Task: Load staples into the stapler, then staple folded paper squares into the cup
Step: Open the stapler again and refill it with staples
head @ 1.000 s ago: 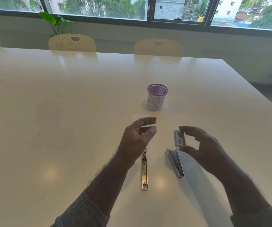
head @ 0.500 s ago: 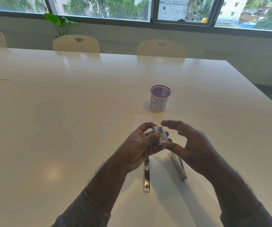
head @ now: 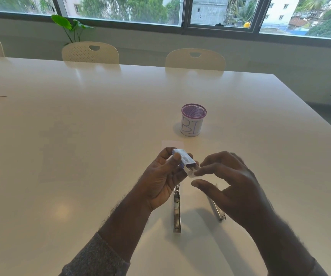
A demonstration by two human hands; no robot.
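While my left hand curls its thumb and fingers round the small staple box, I see the box raised above the tabletop, tilted, with its open end pointing toward my right hand. My right hand sits just beside that open end; its forefinger tip touches the white inner flap of the box, while the thumb below is apart from it and the other fingers are loosely bent, holding nothing that I can make out. Below my hands the stapler lies opened out on the tabletop in two long metal parts: the stapler base runs toward me under my left wrist, and the stapler top arm lies at a slant beneath my right palm, partly hidden by it. A pale folded paper square rests flat just beyond my left fingers. Farther off stands the purple mesh cup, upright, well apart from both hands.
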